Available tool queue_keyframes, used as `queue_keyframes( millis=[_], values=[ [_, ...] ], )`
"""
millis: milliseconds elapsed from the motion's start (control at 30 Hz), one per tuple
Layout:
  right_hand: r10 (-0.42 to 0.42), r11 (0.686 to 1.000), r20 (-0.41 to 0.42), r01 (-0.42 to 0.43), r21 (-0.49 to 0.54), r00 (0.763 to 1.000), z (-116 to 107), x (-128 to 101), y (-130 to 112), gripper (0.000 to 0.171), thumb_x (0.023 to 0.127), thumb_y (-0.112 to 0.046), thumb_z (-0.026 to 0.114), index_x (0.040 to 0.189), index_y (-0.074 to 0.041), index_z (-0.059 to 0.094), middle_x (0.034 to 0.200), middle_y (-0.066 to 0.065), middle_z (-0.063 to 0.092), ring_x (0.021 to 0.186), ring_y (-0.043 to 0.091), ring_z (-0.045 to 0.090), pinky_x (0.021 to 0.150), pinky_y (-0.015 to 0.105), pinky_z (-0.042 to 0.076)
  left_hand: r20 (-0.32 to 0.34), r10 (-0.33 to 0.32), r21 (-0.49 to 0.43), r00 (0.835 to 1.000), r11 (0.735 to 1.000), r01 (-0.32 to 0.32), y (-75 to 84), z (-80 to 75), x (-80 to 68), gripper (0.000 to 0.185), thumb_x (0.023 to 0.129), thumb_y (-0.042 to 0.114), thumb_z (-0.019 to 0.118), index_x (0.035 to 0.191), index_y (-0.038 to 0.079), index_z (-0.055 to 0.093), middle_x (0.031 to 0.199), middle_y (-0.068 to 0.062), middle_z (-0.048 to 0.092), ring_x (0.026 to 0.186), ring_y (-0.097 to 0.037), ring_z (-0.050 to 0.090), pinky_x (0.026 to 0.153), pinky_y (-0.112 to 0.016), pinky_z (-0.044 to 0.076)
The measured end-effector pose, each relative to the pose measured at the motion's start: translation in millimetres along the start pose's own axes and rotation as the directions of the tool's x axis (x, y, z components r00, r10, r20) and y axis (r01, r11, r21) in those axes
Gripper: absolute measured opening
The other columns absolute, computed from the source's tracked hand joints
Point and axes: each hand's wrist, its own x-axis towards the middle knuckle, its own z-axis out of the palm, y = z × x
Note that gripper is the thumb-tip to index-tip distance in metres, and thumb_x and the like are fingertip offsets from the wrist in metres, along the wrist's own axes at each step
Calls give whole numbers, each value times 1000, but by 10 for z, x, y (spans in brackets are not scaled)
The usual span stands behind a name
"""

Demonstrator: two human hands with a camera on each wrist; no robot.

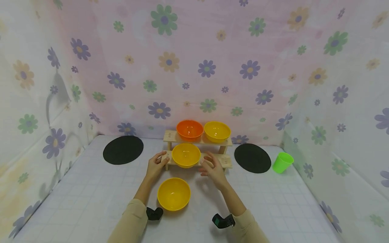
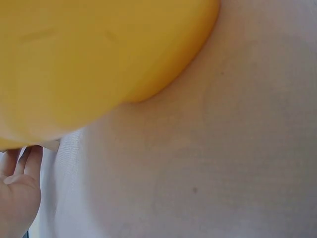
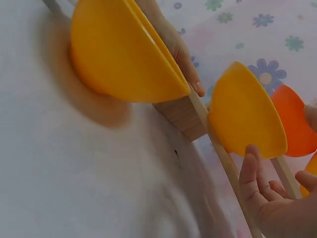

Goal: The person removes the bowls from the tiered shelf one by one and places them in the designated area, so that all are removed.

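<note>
A yellow bowl (image 1: 186, 155) sits on the lower step of a two-level wooden stand (image 1: 227, 161). Beside the step's left end is my left hand (image 1: 155, 166), its fingertips near or touching the wood; the exact contact is unclear. In the left wrist view, this hand (image 2: 20, 193) has fairly straight fingers. My right hand (image 1: 215, 171) is to the right of that bowl, fingers spread and loosely bent, gripping nothing. One fingertip looks close to the bowl (image 3: 242, 109) in the right wrist view. Another yellow bowl (image 1: 174, 195) stands on the table between my forearms.
The upper step carries an orange bowl (image 1: 189, 131) and a yellow bowl (image 1: 217, 132). Black round mats (image 1: 123, 150) lie left and right of the stand. A green cup (image 1: 282, 162) stands at the far right. Flowered cloth walls (image 1: 188, 87) enclose the table.
</note>
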Motion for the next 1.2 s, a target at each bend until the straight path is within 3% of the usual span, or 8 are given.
queue_keyframes(
  millis=[133, 367, 567, 800, 967, 1200],
  values=[
    [20, 999, 48, -21, 27, 999, 14, 150, 53, 73, 95, -24, 57, 150, -7, 13, 148, 24, 27, 98, 42, 62, 77, 41, 54, -22, 16, 14, 1000, 1000, -16, -122, -8, 55, 43, 89, 7, 64, 127, -9, 52, 125, -29, 55, 106, -21, 60, 75, -12, 47],
    [90, 990, 62, -96, 101, 994, 57, 287, 76, 75, 95, -29, 56, 151, -9, 11, 150, 25, 23, 82, 24, 67, 73, 35, 55, -27, 20, -1, 999, 1000, -20, -142, -3, 63, 42, 89, 7, 64, 126, -9, 53, 120, -31, 56, 96, -10, 62, 75, -13, 48],
    [122, 974, 131, -144, 175, 984, 56, 325, 105, 69, 96, -26, 53, 151, -10, 14, 146, 24, 29, 79, 20, 66, 68, 30, 55, -6, -10, -32, 1000, 999, 9, -53, -2, 26, 41, 89, 3, 62, 127, -11, 51, 123, -32, 54, 103, -21, 61, 74, -13, 48],
    [123, 974, 203, -157, 164, 971, 73, 345, 131, 61, 98, -22, 50, 150, -10, 19, 131, 26, 45, 81, 19, 68, 74, 35, 55, 14, -7, -3, 1000, 1000, 7, 109, 7, -46, 41, 90, -1, 59, 127, -14, 48, 126, -33, 52, 115, -39, 52, 75, -13, 47],
    [143, 967, 203, -180, 182, 969, 90, 359, 129, 59, 99, -19, 48, 150, -10, 21, 119, 18, 53, 78, 19, 68, 74, 35, 55, 1, 7, 1, 1000, 1000, -7, -4, 2, 11, 41, 90, 2, 61, 126, -13, 50, 128, -31, 51, 116, -39, 52, 76, -13, 47],
    [142, 963, 208, -183, 197, 968, 91, 368, 125, 60, 98, -16, 48, 150, -8, 19, 118, 16, 54, 78, 19, 68, 75, 34, 55, -29, 21, 28, 999, 999, -21, -165, -4, 75, 41, 89, 6, 64, 126, -8, 53, 124, -28, 55, 109, -24, 59, 77, -14, 48]
  ],
)
